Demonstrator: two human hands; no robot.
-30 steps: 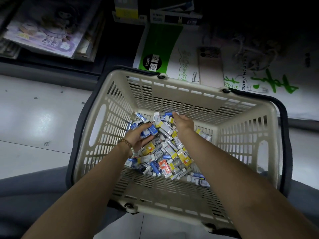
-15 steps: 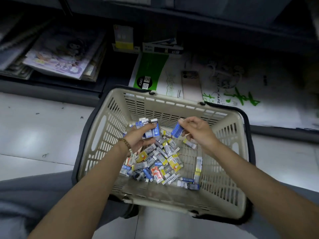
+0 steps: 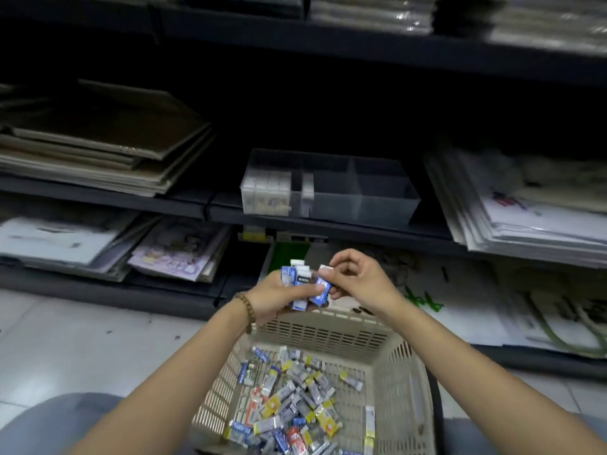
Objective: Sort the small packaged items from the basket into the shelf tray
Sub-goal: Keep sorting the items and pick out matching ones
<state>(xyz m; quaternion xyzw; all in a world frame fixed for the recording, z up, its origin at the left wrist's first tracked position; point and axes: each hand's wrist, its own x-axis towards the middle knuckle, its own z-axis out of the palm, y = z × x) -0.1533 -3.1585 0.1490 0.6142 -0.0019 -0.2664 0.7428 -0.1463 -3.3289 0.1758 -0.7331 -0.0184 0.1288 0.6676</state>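
A: Where were the small packs (image 3: 289,405)?

B: Most lay in a heap in the basket (image 3: 328,326), near the person. The left hand (image 3: 276,297) gripped a little bunch (image 3: 297,279) above the basket's far rim. The right hand (image 3: 358,284) pinched one blue pack (image 3: 323,287) right beside it.

A: What was the best way to do it?

B: I think they should square the bunch up so the packs faced one way and squeeze gently. Then stand them in the tray (image 3: 361,195) on the shelf (image 3: 328,224), next to the row (image 3: 266,192) standing there. Loose ones could slip out.

A: How many were there?

B: One basket, one tray, two hands. About four pale packs stood in the tray's left part. The bunch had maybe four or five — hard to tell. The heap had too many to count.
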